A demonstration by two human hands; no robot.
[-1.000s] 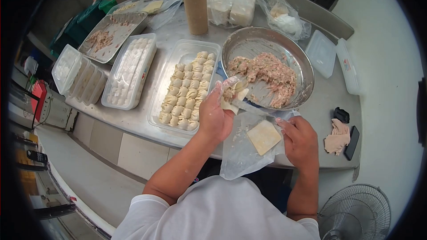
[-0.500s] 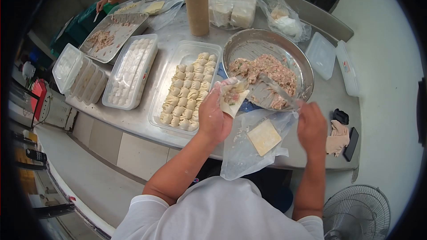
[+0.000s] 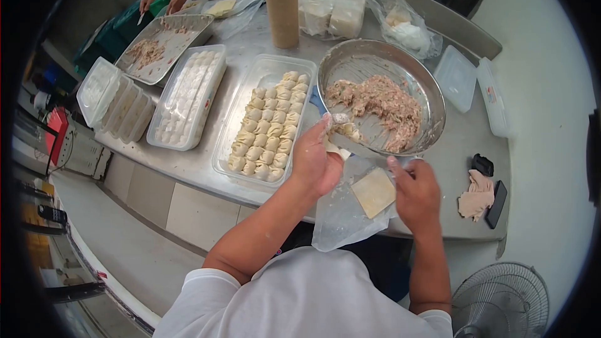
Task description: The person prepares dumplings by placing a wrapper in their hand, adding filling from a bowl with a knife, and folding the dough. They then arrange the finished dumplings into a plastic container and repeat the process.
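Dumpling wrapper (image 3: 343, 131) half-hidden behind left hand (image 3: 316, 164)

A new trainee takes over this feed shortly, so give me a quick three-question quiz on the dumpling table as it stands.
1. True or false: the left hand holds a filled wrapper.
2. The minced filling sits in: A) metal bowl B) clear tray C) plastic bag.
3. Which tool does the right hand grip?
Key: 1 true; 2 A; 3 a flat spreader.
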